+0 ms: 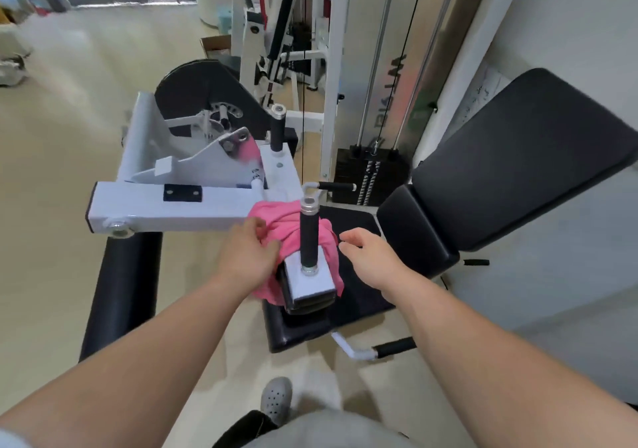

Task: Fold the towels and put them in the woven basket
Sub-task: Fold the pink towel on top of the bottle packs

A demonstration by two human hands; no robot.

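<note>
Pink towel [274,221], draped over white machine arm [207,206] around black handle [308,237]; left hand [247,256] fingers gripping its edge, right hand [371,258] fingers open just beside.

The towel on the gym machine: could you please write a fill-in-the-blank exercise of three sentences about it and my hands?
1. The towel draped on the machine is ____ in colour.
2. Of the left hand and the right hand, only the ____ one holds the towel.
3. The upright handle between the hands has a ____ grip.
Missing words: pink; left; black.
</note>
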